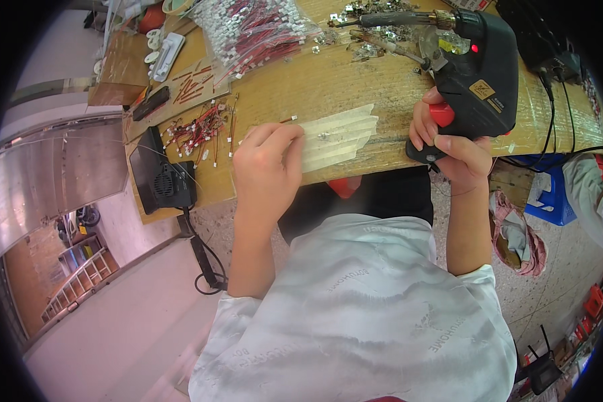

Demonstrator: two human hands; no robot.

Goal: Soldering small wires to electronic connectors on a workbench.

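My right hand (pixel 459 151) is wrapped round the handle of a black soldering gun (pixel 479 90), its fingers by the red trigger. The gun has a lit red light, and its long tip points left above the table. My left hand (pixel 268 161) rests at the left end of several overlapping strips of pale masking tape (pixel 342 147). Its fingers are curled and pressed together; whatever they pinch, if anything, is hidden. Small metal pieces (pixel 323 136) lie on the tape. Beyond the left hand is a short wire end (pixel 289 119).
Left of my left hand lies a pile of red and black wires with white connectors (pixel 204 124). A black fan-like device (pixel 161 174) stands at the table's left edge. Farther back are a clear bag of wired connectors (pixel 254 33) and loose metal parts (pixel 388 33). Black cables (pixel 549 127) hang at right.
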